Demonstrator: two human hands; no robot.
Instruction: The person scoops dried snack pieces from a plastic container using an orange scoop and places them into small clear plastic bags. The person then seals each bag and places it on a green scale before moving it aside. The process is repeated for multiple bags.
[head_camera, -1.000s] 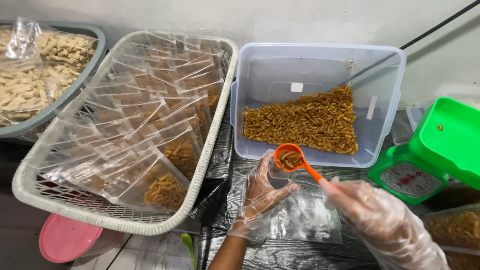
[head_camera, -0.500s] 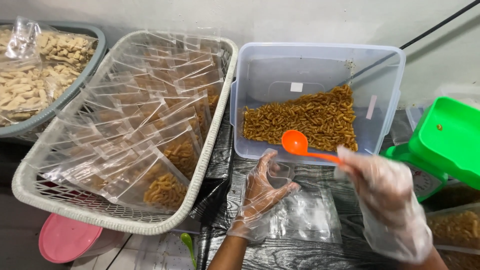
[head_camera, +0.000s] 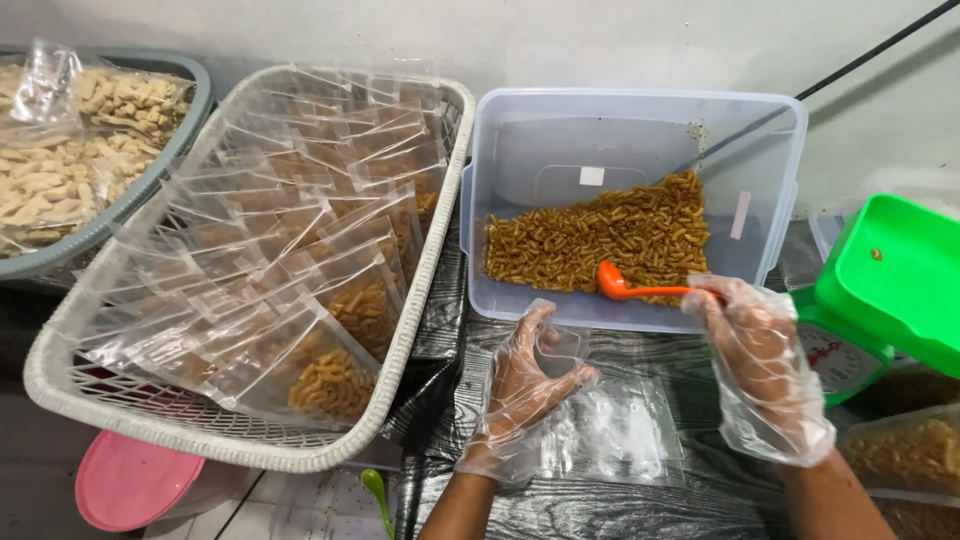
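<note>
My left hand (head_camera: 520, 395), in a thin plastic glove, holds a small clear pouch (head_camera: 560, 350) open just in front of the clear plastic tub (head_camera: 760, 150). My right hand (head_camera: 760, 360), also gloved, grips the handle of an orange scoop (head_camera: 625, 287). The scoop's bowl dips into the pile of brown curly snacks (head_camera: 600, 240) lying in the tub. More empty clear pouches (head_camera: 620, 435) lie flat on the black table between my hands.
A long white basket (head_camera: 420, 290) at the left holds several filled pouches standing in rows. A grey basket (head_camera: 150, 190) of pale snack bags sits at the far left. A green kitchen scale (head_camera: 880, 300) stands at the right, a pink lid (head_camera: 130, 485) below.
The orange scoop has moved away from the pouch in my left hand and up into the tub's snacks. My left hand has kept its place.
</note>
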